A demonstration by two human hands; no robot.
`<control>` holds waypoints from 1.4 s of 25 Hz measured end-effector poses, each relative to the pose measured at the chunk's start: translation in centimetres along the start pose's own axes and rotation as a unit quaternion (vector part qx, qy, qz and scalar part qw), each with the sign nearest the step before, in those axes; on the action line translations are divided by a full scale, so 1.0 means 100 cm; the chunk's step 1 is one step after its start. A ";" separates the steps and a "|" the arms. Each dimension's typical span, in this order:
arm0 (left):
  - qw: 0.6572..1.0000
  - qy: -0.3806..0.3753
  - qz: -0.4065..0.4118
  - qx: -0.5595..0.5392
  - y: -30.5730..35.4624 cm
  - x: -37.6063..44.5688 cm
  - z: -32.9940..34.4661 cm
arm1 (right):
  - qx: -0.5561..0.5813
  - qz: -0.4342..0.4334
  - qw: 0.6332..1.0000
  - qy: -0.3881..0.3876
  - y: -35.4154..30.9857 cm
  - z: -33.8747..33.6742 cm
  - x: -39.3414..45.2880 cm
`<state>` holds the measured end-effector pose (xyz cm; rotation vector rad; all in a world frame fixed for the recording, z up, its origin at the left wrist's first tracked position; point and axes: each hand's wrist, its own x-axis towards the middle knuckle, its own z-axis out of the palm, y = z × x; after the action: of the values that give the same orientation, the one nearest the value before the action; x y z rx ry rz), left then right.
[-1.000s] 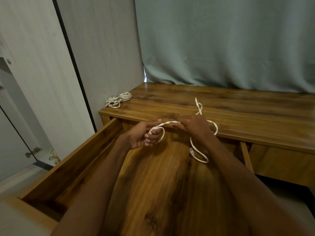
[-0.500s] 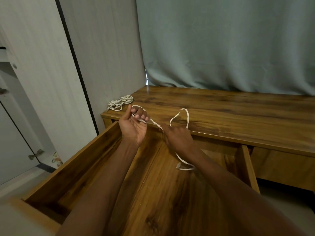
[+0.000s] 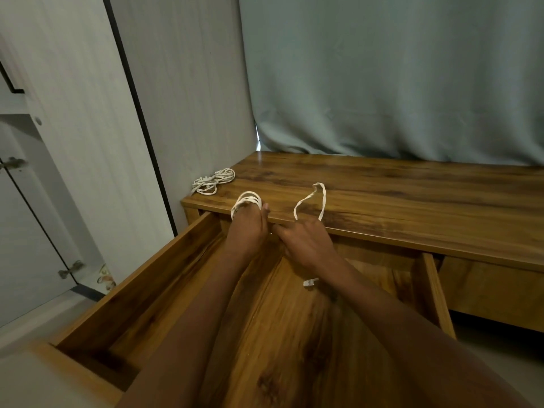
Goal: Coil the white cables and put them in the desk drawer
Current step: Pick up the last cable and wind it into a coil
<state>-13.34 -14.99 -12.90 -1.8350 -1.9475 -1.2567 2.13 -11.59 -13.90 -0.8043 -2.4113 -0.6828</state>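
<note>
Winding unmarked white cable [image 3: 309, 199] between both hands [image 3: 276, 235].

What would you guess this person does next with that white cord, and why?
Probably another wrap: the left hand already has several turns of white cable around its fingers, while the right hand holds a slack loop, the plug end dangling over the open drawer.

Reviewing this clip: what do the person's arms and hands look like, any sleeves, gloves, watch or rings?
Both forearms are bare right to the bottom edge of the head view, with no sleeve in sight. The left hand and right hand wear no gloves. No watch, bracelet or ring shows on the visible wrists and fingers, though the picture is dim and slightly blurred.
</note>
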 end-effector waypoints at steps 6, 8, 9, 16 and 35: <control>0.958 -0.268 -0.090 -0.046 -0.021 0.000 -0.011 | 0.038 0.128 0.990 0.049 0.050 -0.018 -0.006; 0.910 -0.365 -0.125 -0.151 -0.011 0.002 -0.020 | 0.036 0.149 0.988 0.035 0.063 -0.013 -0.011; 0.885 -0.400 -0.127 -0.201 -0.004 0.002 -0.024 | 0.047 0.163 0.985 0.031 0.067 -0.010 -0.012; 0.567 -0.578 -0.112 -0.576 0.032 -0.006 -0.031 | 0.060 0.124 0.988 0.066 0.066 0.005 -0.015; 0.856 0.163 -0.251 -0.423 0.014 0.009 -0.037 | 0.143 0.076 0.987 -0.022 -0.008 0.011 -0.013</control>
<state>-13.76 -17.01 -9.36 -1.1934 -1.8622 -2.7215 2.17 -11.96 -15.74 -0.8773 -2.3834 -0.2535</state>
